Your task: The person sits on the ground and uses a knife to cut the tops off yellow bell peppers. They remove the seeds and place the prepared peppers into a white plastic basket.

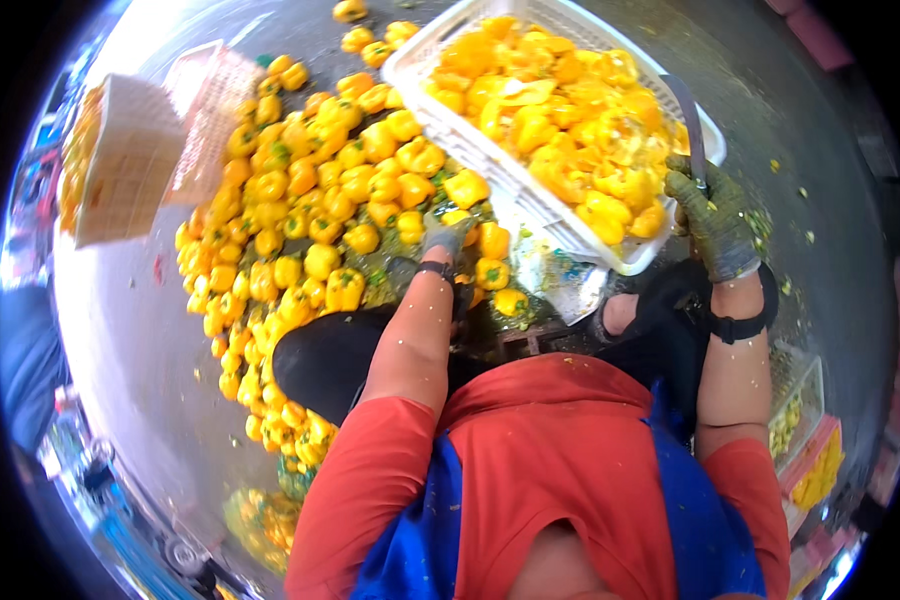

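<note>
My right hand (712, 214), in a dirty grey-green glove, grips a knife (691, 127) with a long curved blade, which points up past the near right end of a white plastic basket (529, 191). Cut yellow bell peppers (562, 127) fill this basket. My left hand (448, 236), also gloved, reaches down among whole yellow bell peppers (360, 184) on the ground. It touches or nearly touches a yellow pepper (461, 217); whether it holds one is hidden. A large pile of whole peppers spreads to the left and beside my left knee.
A white crate (131, 157) with yellow contents and a pink basket (214, 112) stand at left. Green scraps (379, 281) litter the wet ground before me. A clear container (799, 405) and a pink crate of yellow pieces (814, 457) sit behind my right arm. Someone's dark clothing shows at far left.
</note>
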{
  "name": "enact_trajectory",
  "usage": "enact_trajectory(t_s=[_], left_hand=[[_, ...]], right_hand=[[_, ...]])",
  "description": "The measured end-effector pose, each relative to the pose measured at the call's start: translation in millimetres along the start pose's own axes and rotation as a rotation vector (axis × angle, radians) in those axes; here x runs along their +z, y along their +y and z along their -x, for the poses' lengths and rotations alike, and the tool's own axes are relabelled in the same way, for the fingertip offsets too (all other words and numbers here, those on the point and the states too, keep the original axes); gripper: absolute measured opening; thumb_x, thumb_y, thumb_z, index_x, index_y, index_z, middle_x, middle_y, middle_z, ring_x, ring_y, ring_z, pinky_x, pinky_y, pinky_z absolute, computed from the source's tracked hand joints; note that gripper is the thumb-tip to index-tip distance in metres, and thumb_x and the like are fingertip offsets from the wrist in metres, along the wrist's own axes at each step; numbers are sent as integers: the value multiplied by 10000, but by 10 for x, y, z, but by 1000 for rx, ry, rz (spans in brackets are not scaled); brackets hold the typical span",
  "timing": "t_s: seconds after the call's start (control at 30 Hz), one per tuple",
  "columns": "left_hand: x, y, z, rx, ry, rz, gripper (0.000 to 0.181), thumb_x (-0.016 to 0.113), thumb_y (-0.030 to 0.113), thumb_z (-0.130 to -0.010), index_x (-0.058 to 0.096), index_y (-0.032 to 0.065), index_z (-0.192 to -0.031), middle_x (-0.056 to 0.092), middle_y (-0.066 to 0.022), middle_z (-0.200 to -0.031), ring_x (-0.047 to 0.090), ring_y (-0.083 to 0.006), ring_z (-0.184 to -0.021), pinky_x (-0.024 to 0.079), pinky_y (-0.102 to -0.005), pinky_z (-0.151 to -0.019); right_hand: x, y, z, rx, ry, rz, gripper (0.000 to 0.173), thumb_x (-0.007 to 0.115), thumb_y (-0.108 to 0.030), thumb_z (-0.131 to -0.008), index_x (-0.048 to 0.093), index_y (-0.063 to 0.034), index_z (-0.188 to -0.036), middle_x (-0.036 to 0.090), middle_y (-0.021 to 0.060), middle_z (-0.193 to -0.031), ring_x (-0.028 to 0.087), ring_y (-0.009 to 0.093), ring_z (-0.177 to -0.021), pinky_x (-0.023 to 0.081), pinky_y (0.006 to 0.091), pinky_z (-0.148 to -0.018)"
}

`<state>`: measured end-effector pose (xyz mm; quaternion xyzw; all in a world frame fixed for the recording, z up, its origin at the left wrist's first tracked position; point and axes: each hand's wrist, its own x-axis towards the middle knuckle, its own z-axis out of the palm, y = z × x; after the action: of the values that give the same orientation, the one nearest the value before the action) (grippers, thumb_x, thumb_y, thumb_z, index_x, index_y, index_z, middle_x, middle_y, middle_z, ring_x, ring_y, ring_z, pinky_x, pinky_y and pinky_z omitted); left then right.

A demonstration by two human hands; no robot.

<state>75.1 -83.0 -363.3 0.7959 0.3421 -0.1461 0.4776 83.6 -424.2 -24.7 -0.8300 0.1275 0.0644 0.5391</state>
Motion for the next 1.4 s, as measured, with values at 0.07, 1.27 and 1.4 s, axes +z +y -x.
enact_trajectory(t_s=[0.07, 1.27, 1.4], left_hand=[[307, -8, -81, -47, 84, 1, 975, 894, 279, -631, 339, 36, -1395, 525, -149, -1309, 542, -257, -1139, 482, -370, -946], [-859, 1661, 2237, 452, -626, 1236, 324, 646, 85, -903, 525, 37, -1199, 623, -84, -1086, 652, -212, -956, 573, -323, -814], [-739, 1556, 1874, 739, -541, 933, 336, 646, 104, -908, 519, 29, -1210, 614, -101, -1117, 637, -216, -996, 560, -333, -841]], right_hand=[[-120, 21, -68, 44, 64, -32, 396, 714, -302, -850, 644, -7, -1106, 566, -2, -651, 489, 63, -478, 384, 211, -436], [1257, 17, 696, -602, -276, 660, 233, 511, -203, -886, 650, -30, -957, 673, 206, -836, 649, 379, -784, 505, 472, -699], [1277, -26, 708, -603, -218, 843, 223, 520, -180, -866, 649, -16, -943, 670, 210, -824, 653, 376, -781, 506, 469, -702]])
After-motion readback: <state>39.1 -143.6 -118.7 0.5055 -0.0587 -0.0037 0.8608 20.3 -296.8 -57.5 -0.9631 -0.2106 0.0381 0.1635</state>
